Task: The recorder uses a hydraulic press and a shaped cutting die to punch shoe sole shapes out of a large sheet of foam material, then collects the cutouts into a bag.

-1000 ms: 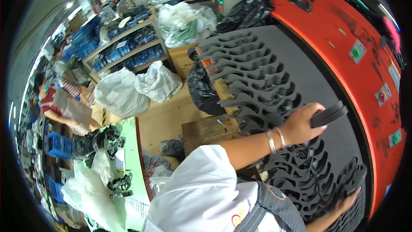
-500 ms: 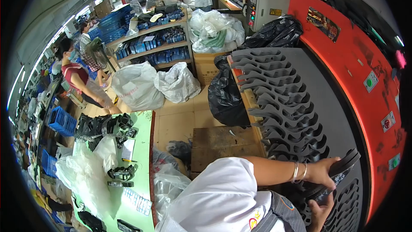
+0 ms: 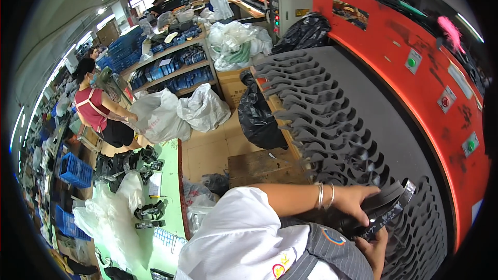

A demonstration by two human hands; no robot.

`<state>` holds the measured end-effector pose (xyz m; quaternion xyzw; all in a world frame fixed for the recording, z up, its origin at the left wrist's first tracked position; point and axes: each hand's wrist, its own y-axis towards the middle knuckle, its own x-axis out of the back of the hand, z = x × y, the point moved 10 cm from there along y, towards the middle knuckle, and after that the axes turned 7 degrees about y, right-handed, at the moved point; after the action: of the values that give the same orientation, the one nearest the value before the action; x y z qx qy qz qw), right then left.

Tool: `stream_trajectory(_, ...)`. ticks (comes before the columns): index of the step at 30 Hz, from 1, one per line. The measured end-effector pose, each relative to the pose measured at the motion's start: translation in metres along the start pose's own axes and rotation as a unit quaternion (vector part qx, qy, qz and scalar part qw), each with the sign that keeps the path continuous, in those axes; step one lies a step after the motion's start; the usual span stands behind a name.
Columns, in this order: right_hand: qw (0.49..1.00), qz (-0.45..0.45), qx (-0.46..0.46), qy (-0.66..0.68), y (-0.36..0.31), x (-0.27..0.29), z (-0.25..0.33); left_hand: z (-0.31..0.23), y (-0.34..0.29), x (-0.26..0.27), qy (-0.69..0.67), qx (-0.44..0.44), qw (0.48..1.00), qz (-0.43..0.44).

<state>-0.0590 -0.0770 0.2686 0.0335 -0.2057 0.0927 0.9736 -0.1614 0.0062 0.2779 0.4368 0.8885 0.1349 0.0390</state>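
Note:
Both my hands are on one black sandal with a thick grey-black sole and a shiny patterned strap (image 3: 394,208), held low over the grey belt. My left hand (image 3: 348,200), with bangles at the wrist, grips the sole side between thumb and fingers. Below it, my right hand (image 3: 374,251) is closed on the strap's lower end. Rows of wavy grey soles (image 3: 332,109) stand on edge beyond my hands, and more dark soles (image 3: 423,228) lie close to the right of the sandal. My left forearm hides part of the near rows.
A red machine housing (image 3: 394,46) with push buttons borders the belt (image 3: 384,103). At left, a green table (image 3: 174,176) carries black sandals and plastic bags. White sacks (image 3: 205,108), a black bag (image 3: 259,119) and shelves stand beyond. A person in red (image 3: 93,106) stands far left.
My view has turned slightly right. My hands have tilted the sandal, so its patterned strap shows more. My left fingers are spread farther along the sole. The person in red has turned.

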Motion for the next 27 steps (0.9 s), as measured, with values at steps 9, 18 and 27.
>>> stream_trajectory(9,0.994,-0.083,0.007,-0.075,-0.053,0.032,-0.004,-0.031,0.003,-0.019,0.443,0.044,0.895,-0.003)
stream_trajectory(18,0.93,-0.076,-0.076,-0.352,-0.063,0.077,-0.051,-0.037,-0.02,0.081,-0.075,0.015,0.939,-0.336)
stream_trajectory(27,0.936,-0.081,0.064,0.336,-0.033,0.076,-0.052,0.017,0.092,-0.106,-0.149,0.052,0.985,-0.076)
